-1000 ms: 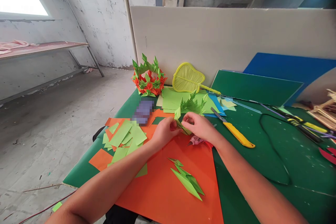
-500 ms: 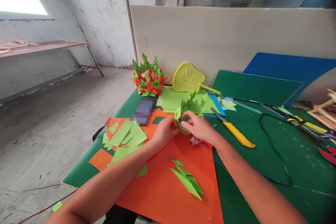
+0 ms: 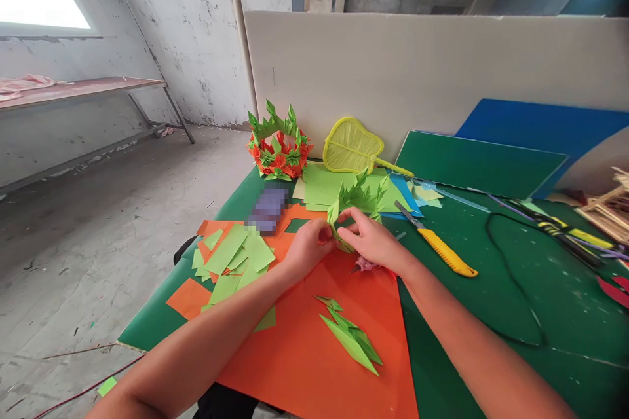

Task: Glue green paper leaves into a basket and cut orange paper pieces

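A ring of folded light-green paper pieces (image 3: 361, 193) with pointed tips stands at the middle of the table. My left hand (image 3: 312, 245) is closed on its near left edge, thumb and fingers pinched together. On the right, my right hand (image 3: 368, 236) has curled fingers closed on the same edge, close to the left fingertips. The exact grip points are partly hidden. Below the hands, several folded green pieces (image 3: 350, 338) lie on a large orange sheet (image 3: 314, 366). A small pink item (image 3: 365, 264) rests under my right hand.
Cut green papers (image 3: 228, 252) lie at the left. Behind stand an orange-and-green paper crown (image 3: 279, 150) and a yellow fan (image 3: 351, 144). A yellow cutter (image 3: 445, 252), a black cable (image 3: 511, 275) and a green board (image 3: 481, 160) are to the right.
The fingers of my right hand have shifted very slightly at the edge of the green paper ring. Everything else stays in place.
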`<state>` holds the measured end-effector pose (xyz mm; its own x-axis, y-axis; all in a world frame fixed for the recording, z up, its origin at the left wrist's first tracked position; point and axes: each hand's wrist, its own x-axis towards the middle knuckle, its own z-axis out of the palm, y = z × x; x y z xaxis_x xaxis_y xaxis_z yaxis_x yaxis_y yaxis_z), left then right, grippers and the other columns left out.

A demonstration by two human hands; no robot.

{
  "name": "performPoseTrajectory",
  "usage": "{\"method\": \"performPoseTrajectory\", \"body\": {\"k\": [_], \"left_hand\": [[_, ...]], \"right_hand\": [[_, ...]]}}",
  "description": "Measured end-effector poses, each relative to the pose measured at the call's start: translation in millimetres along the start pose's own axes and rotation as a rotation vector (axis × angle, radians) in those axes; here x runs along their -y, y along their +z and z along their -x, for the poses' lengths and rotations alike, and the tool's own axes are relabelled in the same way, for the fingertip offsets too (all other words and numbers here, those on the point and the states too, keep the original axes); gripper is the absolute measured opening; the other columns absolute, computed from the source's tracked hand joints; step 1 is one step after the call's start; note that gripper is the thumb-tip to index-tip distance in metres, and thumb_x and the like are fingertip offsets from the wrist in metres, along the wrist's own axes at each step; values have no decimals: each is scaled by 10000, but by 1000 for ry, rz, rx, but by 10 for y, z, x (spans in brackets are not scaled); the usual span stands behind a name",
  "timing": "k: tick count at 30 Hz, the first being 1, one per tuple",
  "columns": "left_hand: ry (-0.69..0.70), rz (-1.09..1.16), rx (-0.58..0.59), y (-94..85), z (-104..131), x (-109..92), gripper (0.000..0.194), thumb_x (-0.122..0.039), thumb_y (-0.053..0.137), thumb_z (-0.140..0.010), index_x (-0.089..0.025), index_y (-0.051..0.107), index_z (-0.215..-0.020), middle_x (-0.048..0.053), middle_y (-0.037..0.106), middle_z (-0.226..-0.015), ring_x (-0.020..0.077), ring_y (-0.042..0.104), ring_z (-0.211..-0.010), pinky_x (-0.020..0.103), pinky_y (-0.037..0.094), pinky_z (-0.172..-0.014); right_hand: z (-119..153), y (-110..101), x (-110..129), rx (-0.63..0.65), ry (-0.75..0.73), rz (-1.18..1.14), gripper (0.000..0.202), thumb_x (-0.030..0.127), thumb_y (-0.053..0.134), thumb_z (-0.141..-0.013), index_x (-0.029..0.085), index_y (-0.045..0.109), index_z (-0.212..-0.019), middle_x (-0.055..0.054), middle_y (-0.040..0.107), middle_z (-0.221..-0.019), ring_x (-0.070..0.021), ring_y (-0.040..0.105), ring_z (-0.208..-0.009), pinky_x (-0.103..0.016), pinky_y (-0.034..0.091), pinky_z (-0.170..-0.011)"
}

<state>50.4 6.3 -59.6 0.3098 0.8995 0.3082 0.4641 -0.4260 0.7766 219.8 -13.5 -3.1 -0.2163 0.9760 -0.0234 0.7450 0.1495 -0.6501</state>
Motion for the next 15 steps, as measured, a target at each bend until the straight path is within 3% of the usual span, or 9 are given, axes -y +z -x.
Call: {"method": "performPoseTrajectory", "body": {"k": [8, 15], "left_hand": [[-4, -31, -9, -30, -5, -34, 181, -149, 658, -709, -186, 481, -698, -31, 544, -708, 120, 505, -665, 235, 403, -611], [44, -70, -57, -45, -3, 6, 114, -138, 616, -724, -187, 521, -764, -21, 569, -744, 124, 513, -691, 239, 409, -635]], "right_hand": [[36, -10, 31, 17, -10, -69, 201, 368, 450, -881, 273, 452, -1058, 39, 716, -861, -117, 595, -553, -229, 349, -480], [43, 6, 82, -11, -40, -29, 298, 365, 473, -868, 271, 452, -1150, -8, 706, -1005, -155, 646, -719, -243, 405, -561]]}}
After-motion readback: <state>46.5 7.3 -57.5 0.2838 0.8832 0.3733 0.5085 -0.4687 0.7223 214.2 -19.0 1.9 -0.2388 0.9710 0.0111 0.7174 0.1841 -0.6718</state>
